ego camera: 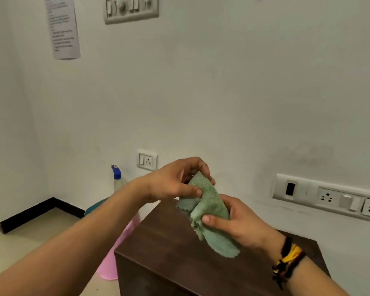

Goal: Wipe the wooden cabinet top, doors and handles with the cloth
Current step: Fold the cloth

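- Green terry cloth (205,210) is pinched between both hands above the cabinet; nothing is being wiped at this instant.
- Left hand (175,182), grip closed: thumb and fingertips nip the cloth's upper edge, holding it up.
- Right hand (237,223), grip closed: thumb pressed on the cloth's front, fingers wrapped behind, bunching the middle; loose scalloped corner hangs below, just clear of the wood or barely brushing it, can't tell which.
- Right wrist carries a black-and-yellow thread band (287,259).
- Cloth looks to be mid-fold or mid-gather, i.e. prep for a wiping pad, as a judgement.
- Dark wooden cabinet (169,248) sits directly under the hands, approx. centre-bottom of view; its top is bare, w/ no visible streaks or damp patches, so no sign tells whether any part is wiped.
- Cabinet front is only a sliver at the bottom edge; doors & handles can't be made out.
- Progress read: early stage. Top, doors & handles all appear left to do.
- Left of the cabinet, on the floor: pink bucket (115,253), teal item behind it, and a spray bottle w/ blue cap (117,178) near the wall.
- White wall behind holds a single socket (147,161), a socket strip (329,197) at right, a switch panel (131,8) and a printed notice (62,26) up top; text too blurred to read.
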